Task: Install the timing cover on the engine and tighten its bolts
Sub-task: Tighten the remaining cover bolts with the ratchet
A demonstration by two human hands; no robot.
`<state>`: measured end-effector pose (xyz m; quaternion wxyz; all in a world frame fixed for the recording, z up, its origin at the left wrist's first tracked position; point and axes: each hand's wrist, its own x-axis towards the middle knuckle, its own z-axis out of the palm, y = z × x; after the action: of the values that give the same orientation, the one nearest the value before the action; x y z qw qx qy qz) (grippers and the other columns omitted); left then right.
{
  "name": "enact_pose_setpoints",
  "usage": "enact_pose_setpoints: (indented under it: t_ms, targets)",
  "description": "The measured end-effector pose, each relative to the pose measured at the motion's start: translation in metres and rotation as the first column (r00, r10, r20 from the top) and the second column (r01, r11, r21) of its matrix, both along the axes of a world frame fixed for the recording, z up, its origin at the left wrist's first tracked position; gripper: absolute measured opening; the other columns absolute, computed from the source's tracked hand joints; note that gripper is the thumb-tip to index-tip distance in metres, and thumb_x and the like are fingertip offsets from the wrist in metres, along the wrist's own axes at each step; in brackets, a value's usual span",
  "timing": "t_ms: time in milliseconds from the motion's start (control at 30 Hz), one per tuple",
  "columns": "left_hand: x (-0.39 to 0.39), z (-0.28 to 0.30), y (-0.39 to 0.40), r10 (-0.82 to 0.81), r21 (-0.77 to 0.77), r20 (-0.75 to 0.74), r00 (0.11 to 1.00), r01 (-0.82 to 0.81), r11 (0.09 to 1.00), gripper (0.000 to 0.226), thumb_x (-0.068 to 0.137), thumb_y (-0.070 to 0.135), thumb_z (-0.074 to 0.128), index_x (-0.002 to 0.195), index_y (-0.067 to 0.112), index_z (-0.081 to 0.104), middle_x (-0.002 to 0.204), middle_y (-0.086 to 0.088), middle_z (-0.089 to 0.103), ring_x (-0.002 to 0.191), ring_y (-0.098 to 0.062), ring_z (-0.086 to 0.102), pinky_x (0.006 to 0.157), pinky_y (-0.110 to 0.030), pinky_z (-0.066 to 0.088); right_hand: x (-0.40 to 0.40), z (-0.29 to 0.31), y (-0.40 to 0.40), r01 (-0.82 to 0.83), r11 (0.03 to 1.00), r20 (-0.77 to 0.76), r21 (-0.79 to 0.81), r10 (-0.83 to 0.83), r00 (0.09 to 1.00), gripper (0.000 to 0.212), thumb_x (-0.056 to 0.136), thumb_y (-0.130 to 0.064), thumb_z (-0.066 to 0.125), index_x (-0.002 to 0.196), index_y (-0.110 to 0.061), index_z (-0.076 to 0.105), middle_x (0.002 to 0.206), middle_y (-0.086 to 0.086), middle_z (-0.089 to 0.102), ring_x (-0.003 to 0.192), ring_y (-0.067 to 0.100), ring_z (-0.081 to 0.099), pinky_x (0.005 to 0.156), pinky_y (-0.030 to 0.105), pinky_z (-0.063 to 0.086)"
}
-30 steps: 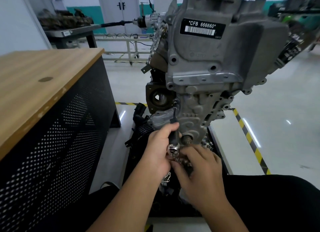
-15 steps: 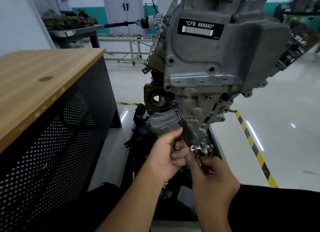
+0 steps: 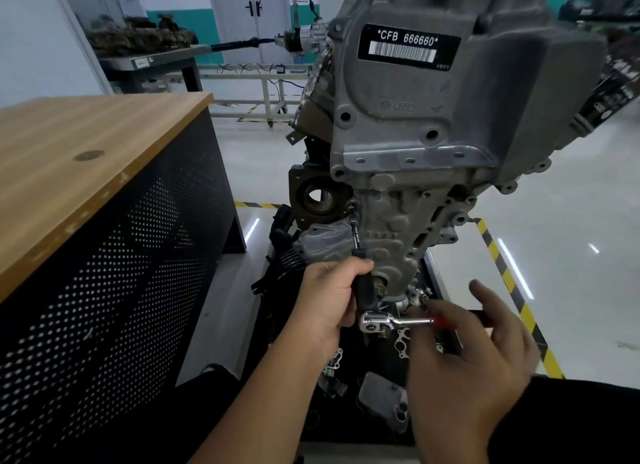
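The grey timing cover (image 3: 391, 228) sits on the front of the engine (image 3: 398, 117), which stands upright on a low black stand. A thin black extension bar (image 3: 355, 231) runs up to a bolt at the cover's left edge. My left hand (image 3: 329, 297) grips the bar's thick black lower end. A chrome ratchet (image 3: 374, 321) is fixed at the bottom of the bar, its red and black handle pointing right. My right hand (image 3: 464, 366) is blurred, its fingers spread; the handle lies in the fork between thumb and forefinger.
A wood-topped bench (image 3: 86, 145) with a perforated black side stands close on the left. Loose metal parts (image 3: 381, 401) lie on the stand below the engine. Yellow-black floor tape (image 3: 502, 266) runs along the right. My dark trouser legs fill the bottom edge.
The ratchet handle has swung out to the right. My right hand has loosened from a close grip at the ratchet head to spread fingers. My left hand still grips the extension bar.
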<state>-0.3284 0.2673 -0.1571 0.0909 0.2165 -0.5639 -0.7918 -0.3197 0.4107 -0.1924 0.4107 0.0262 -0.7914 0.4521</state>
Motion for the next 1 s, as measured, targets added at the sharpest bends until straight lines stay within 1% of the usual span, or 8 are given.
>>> enact_pose_setpoints:
  t_ms: [133,233,433,533,600,700,833,1000]
  targets:
    - [0.003,0.004,0.005,-0.092,0.348,-0.043,0.995,0.101,0.932,0.026,0.091,0.019,0.061,0.070,0.005,0.067,0.054,-0.002,0.061,0.039,-0.013,0.057,0.041,-0.018,0.045,0.013,-0.004,-0.015,-0.238,0.968,0.309,0.076,0.204,0.929,0.007,0.079,-0.021,0.083,0.085,-0.024,0.084,0.101,0.000,0.079,0.098,0.034,0.069,0.087,0.047,0.052]
    - [0.002,0.001,0.001,0.002,0.272,-0.017,1.000,0.002,0.962,0.029,0.089,0.010,0.065,0.061,0.008,0.058,0.047,-0.001,0.052,0.032,-0.011,0.048,0.036,-0.014,0.038,0.025,-0.005,-0.026,-0.537,0.843,0.658,-0.044,0.429,0.619,0.008,0.085,-0.039,0.074,0.085,-0.031,0.078,0.070,-0.006,0.073,0.074,0.022,0.069,0.073,0.042,0.057]
    - [0.000,0.001,0.004,0.107,0.084,-0.005,0.994,-0.106,0.991,0.017,0.078,0.007,0.077,0.068,0.006,0.064,0.059,-0.008,0.061,0.047,-0.020,0.061,0.048,-0.026,0.050,0.027,0.007,-0.020,-0.124,0.969,0.213,0.216,0.078,0.974,0.020,0.066,-0.002,0.081,0.080,-0.017,0.080,0.105,0.008,0.075,0.110,0.043,0.066,0.094,0.070,0.042]
    - [-0.004,0.002,0.007,0.127,0.124,0.014,0.992,-0.127,0.984,0.019,0.076,0.005,0.078,0.063,0.007,0.064,0.057,-0.007,0.061,0.044,-0.019,0.059,0.044,-0.023,0.047,0.031,0.002,-0.025,-0.271,0.938,0.322,0.215,0.194,0.927,0.019,0.071,-0.008,0.086,0.087,-0.018,0.081,0.097,0.004,0.078,0.097,0.033,0.073,0.098,0.064,0.045]
    - [-0.004,0.003,0.005,0.123,0.133,0.033,0.992,-0.126,0.983,0.019,0.075,0.006,0.080,0.063,0.007,0.065,0.061,-0.009,0.062,0.047,-0.021,0.060,0.046,-0.025,0.048,0.034,-0.003,-0.028,-0.440,0.897,0.441,0.046,0.377,0.814,0.020,0.079,-0.017,0.084,0.097,-0.024,0.079,0.080,-0.006,0.076,0.074,0.019,0.072,0.081,0.035,0.054]
    - [-0.004,0.005,-0.005,-0.042,0.091,0.077,0.996,0.035,0.995,0.015,0.075,0.021,0.081,0.075,0.010,0.070,0.067,-0.008,0.063,0.051,-0.020,0.058,0.049,-0.025,0.041,0.035,-0.009,-0.037,-0.484,0.848,0.475,-0.214,0.523,0.707,0.009,0.090,-0.023,0.074,0.097,-0.029,0.071,0.071,-0.014,0.071,0.063,0.000,0.065,0.057,0.008,0.042]
    - [-0.006,0.005,-0.018,-0.214,0.063,0.079,0.974,0.210,0.976,0.017,0.087,0.026,0.071,0.079,0.013,0.064,0.054,0.006,0.040,0.038,-0.005,0.027,0.036,-0.015,0.015,0.034,-0.014,-0.047,-0.419,0.772,0.434,-0.478,0.622,0.652,0.011,0.094,-0.018,0.070,0.095,-0.026,0.063,0.086,-0.021,0.073,0.077,0.000,0.069,0.067,0.019,0.051]
    - [-0.007,-0.001,-0.012,-0.072,-0.150,0.087,0.994,0.085,0.985,0.024,0.085,0.035,0.074,0.068,0.021,0.064,0.054,0.005,0.059,0.040,-0.007,0.050,0.041,-0.017,0.032,0.032,-0.023,-0.041,-0.241,0.963,0.223,0.121,0.210,0.952,0.026,0.081,0.001,0.071,0.103,-0.011,0.076,0.087,0.004,0.075,0.082,0.034,0.069,0.077,0.047,0.055]
